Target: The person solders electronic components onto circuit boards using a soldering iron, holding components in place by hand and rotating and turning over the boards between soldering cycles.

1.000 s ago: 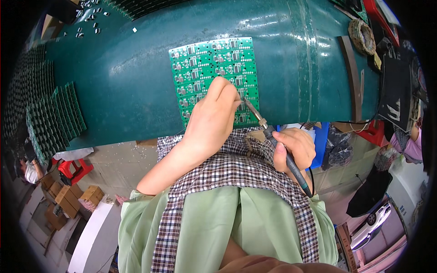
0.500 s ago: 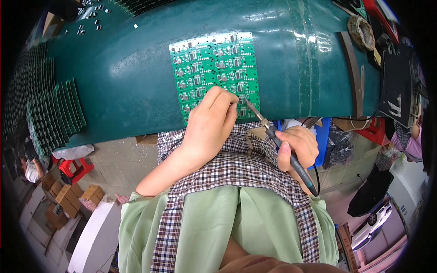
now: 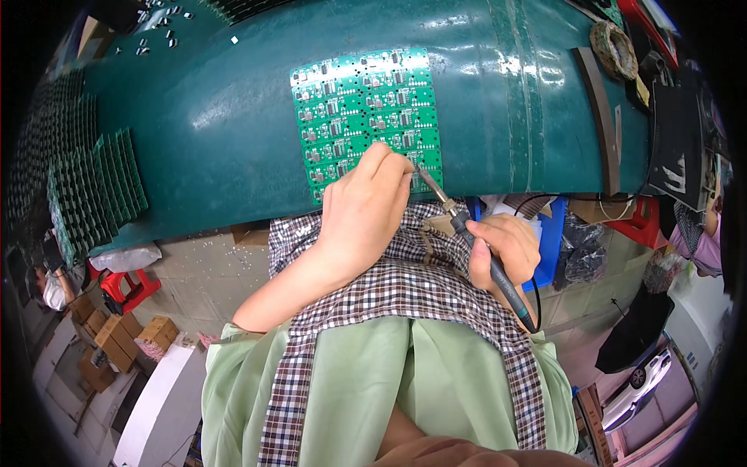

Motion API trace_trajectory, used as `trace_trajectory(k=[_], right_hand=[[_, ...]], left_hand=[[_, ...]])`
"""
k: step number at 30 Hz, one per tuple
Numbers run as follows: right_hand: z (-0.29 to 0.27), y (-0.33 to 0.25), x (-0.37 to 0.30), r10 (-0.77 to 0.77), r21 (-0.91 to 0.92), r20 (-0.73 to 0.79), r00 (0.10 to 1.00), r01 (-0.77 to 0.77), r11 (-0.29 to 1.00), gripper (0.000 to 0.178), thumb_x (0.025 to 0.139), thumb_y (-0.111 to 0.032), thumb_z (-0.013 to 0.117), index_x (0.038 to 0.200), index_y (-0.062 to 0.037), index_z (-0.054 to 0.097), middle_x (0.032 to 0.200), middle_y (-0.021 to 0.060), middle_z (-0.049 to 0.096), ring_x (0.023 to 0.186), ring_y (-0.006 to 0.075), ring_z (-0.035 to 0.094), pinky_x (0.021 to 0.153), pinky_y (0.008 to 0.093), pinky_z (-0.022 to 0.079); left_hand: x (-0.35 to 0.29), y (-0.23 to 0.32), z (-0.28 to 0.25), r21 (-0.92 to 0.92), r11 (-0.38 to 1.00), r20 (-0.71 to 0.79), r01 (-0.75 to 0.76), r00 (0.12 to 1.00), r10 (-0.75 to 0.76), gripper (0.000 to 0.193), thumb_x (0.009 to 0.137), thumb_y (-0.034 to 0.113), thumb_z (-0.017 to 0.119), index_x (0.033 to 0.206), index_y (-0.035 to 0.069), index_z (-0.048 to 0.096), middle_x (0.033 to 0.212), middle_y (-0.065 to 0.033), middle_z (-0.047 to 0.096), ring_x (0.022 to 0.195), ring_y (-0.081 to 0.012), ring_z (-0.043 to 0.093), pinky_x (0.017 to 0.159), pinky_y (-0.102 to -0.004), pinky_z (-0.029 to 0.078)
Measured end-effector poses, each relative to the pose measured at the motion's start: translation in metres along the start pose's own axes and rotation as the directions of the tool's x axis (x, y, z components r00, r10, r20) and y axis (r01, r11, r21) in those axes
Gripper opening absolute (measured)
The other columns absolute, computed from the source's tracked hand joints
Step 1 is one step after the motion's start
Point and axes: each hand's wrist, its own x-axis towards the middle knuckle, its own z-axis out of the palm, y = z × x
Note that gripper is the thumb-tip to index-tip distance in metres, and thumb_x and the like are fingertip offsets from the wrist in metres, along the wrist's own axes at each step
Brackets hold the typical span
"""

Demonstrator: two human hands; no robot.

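A green circuit-board panel (image 3: 331, 109), divided into repeated small boards with chips, lies at the near edge of the bench. My right hand (image 3: 507, 251) is wrapped round the dark handle of a soldering iron (image 3: 454, 212). The iron's tip points up and left onto the panel's lower right part. Over the lower part of the panel rests my left hand (image 3: 362, 204), thumb and forefinger pinched together close beside that tip. Whatever sits in this pinch is too small to make out. The left hand covers some of the lower boards.
Racks of upright boards (image 3: 101, 187) stand at the left. Small metallic parts (image 3: 159, 31) lie scattered at the far left. On the right are a dark bar (image 3: 599, 117), a tape roll (image 3: 615, 48) and a black sheet (image 3: 678, 140). A blue bin (image 3: 551, 245) sits below the bench edge.
The panel has shifted slightly away from me. My left fingertips and the iron's tip have moved a little with it, staying close together. The right hand keeps its grip.
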Motion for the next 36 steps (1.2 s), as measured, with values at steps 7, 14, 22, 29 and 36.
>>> trace_trajectory(k=[7,14,22,29,36], right_hand=[[-0.006,0.002,-0.007,-0.009,0.029,-0.102,0.995,0.012,1.000,0.014,0.070,-0.008,0.059,0.077,0.0026,0.064,0.060,0.0113,0.061,0.048,0.0223,0.058,0.045,0.0304,0.046],[-0.002,0.001,-0.006,-0.028,0.024,-0.064,0.998,0.029,0.999,0.013,0.070,-0.008,0.059,0.075,0.0026,0.064,0.057,0.0101,0.058,0.045,0.0219,0.055,0.044,0.0302,0.044],[-0.002,0.000,-0.007,-0.022,0.013,-0.037,0.999,0.023,1.000,0.013,0.072,-0.009,0.059,0.076,0.0020,0.065,0.060,0.0106,0.061,0.048,0.0222,0.057,0.045,0.0298,0.045],[-0.003,-0.003,-0.011,-0.024,0.009,-0.033,0.999,0.025,1.000,0.013,0.072,-0.009,0.060,0.077,0.0021,0.065,0.061,0.0108,0.061,0.049,0.0219,0.058,0.047,0.0299,0.047],[-0.007,-0.007,-0.015,-0.005,0.012,-0.070,0.998,0.005,1.000,0.013,0.072,-0.010,0.059,0.075,0.0020,0.064,0.057,0.0098,0.058,0.046,0.0214,0.056,0.044,0.0300,0.043]], left_hand=[[-0.007,0.006,-0.009,-0.009,0.998,-0.002,0.069,0.998,-0.069,0.014,0.078,-0.002,0.065,0.088,0.003,0.058,0.082,-0.0078,0.056,0.067,-0.0194,0.058,0.055,-0.0291,0.046],[-0.015,-0.001,-0.005,-0.028,1.000,-0.006,0.011,1.000,-0.011,0.015,0.077,-0.004,0.065,0.088,0.001,0.056,0.081,-0.0084,0.057,0.066,-0.0181,0.058,0.054,-0.0280,0.047],[-0.012,0.002,-0.003,-0.063,0.998,-0.007,0.014,1.000,-0.014,0.015,0.077,-0.006,0.063,0.089,0.001,0.056,0.081,-0.0097,0.056,0.065,-0.0194,0.058,0.054,-0.0294,0.046],[-0.014,0.000,0.000,-0.111,0.993,0.033,-0.029,0.999,0.033,0.013,0.078,-0.002,0.061,0.087,0.002,0.052,0.082,-0.0118,0.052,0.069,-0.0315,0.058,0.057,-0.0392,0.047],[-0.015,-0.001,-0.009,0.029,0.997,0.014,-0.065,0.998,0.064,0.011,0.075,-0.004,0.067,0.083,0.002,0.060,0.076,-0.0088,0.056,0.065,-0.0226,0.057,0.054,-0.0312,0.045]])
